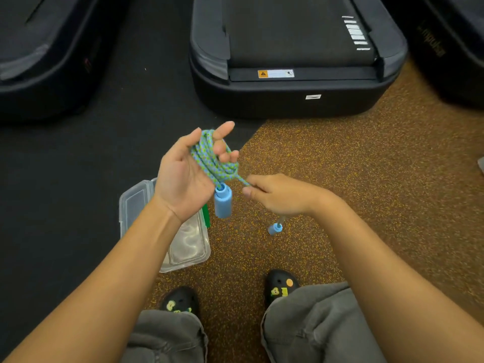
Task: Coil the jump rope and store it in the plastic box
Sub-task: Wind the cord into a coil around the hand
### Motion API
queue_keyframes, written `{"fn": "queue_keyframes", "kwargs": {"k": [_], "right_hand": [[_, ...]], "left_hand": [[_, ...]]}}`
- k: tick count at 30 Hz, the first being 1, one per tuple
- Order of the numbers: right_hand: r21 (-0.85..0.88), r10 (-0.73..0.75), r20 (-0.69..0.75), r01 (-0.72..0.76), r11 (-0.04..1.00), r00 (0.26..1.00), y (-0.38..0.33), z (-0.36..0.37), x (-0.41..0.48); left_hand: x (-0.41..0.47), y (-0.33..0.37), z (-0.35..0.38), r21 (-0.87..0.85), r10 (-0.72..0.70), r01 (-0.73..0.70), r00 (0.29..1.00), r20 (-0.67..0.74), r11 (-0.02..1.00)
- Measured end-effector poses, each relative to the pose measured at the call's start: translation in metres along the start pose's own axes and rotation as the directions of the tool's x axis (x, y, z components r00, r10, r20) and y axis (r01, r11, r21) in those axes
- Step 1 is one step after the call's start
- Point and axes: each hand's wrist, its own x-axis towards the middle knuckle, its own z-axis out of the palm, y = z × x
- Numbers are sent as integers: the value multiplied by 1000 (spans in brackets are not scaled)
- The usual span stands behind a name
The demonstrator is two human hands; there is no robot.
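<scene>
A blue-and-green braided jump rope (213, 159) is wound in several loops around the fingers of my left hand (187, 174), which is held palm up. One light blue handle (223, 201) hangs just below that hand. My right hand (280, 196) pinches the free strand of the rope close to the coil. The other blue handle (275, 228) dangles under my right hand, a little above the floor. A clear plastic box (191, 247) lies open on the floor beneath my left forearm, which hides part of it.
A black treadmill (293, 93) stands straight ahead, with other dark machines (42, 74) to the left and right. The floor is black mat on the left and speckled brown rubber on the right. My knees and black shoes (281, 285) are at the bottom.
</scene>
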Motion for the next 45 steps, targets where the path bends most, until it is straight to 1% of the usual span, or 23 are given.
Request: {"fn": "queue_keyframes", "kwargs": {"k": [2, 4, 7, 10, 11, 13, 14, 15, 18, 20, 22, 24, 27, 29, 31, 33, 34, 36, 37, 40, 42, 44, 45], "right_hand": [[-28, -30, 22, 31, 999, 999, -6, 1, -2], [-59, -88, 27, 89, 994, 996, -12, 3, -5], [-77, -155, 20, 156, 985, 988, -18, 6, -9], [-85, -201, -96, 193, 977, 975, -17, 5, -9], [-89, -212, -147, 201, 976, 966, -16, 2, -10], [-59, -214, -255, 205, 977, 943, -12, -4, -11], [-28, -206, -306, 208, 978, 929, -9, -7, -11], [10, -196, -351, 213, 977, 916, -7, -10, -11], [116, -165, -444, 239, 964, 881, -3, -14, -13], [178, -149, -473, 260, 949, 869, 0, -17, -14], [209, -136, -488, 267, 941, 862, 3, -19, -13], [244, -120, -513, 279, 929, 850, 8, -20, -11], [317, -65, -536, 272, 908, 842, 12, -23, -7], [289, -62, -532, 250, 924, 845, 13, -22, -5], [233, -72, -499, 214, 949, 863, 12, -18, -3], [189, -85, -450, 188, 964, 889, 9, -13, -2], [168, -92, -419, 177, 970, 903, 6, -10, 0], [130, -94, -349, 148, 980, 932, 3, -3, 2], [106, -92, -309, 131, 986, 947, 1, -1, 4], [16, -82, -187, 87, 996, 979, -3, 9, 7], [-16, -88, -141, 86, 996, 986, -5, 14, 8], [-35, -98, -129, 94, 995, 987, -6, 15, 7], [-39, -104, -131, 100, 994, 986, -6, 14, 7]], "left_hand": [[2, 0, 0, 99, 41, -32, 996, -81, 995], [4, -4, -1, 235, 60, -18, 983, -172, 972], [6, -14, 0, 450, 105, 27, 958, -265, 893], [7, -24, -1, 645, 105, 83, 963, -248, 760], [7, -27, -2, 713, 86, 121, 965, -247, 691], [7, -30, -3, 843, 61, 205, 961, -270, 498], [7, -30, -2, 879, 48, 231, 960, -275, 417], [6, -30, -1, 896, 17, 235, 965, -261, 376], [2, -27, 7, 911, -131, 207, 977, -170, 358], [-1, -24, 12, 896, -232, 222, 963, -139, 386], [-4, -20, 15, 849, -312, 236, 946, -89, 473], [-7, -17, 15, 808, -349, 226, 937, -27, 544], [-9, -17, 15, 717, -331, 191, 942, 59, 671], [-9, -16, 15, 615, -295, 179, 951, 91, 768], [-9, -13, 15, 465, -237, 162, 966, 106, 870], [-7, -11, 15, 295, -137, 111, 988, 70, 949], [-5, -10, 15, 246, -74, 65, 997, 26, 967], [-1, -11, 14, 207, 31, -13, 996, -83, 978], [1, -11, 13, 187, 56, -32, 990, -127, 982], [4, -14, 10, 108, 62, -42, 981, -186, 993], [6, -15, 8, 79, 48, -31, 972, -229, 996], [8, -17, 7, 110, 43, -12, 957, -288, 994], [9, -19, 7, 159, 54, -4, 950, -308, 987]]}}
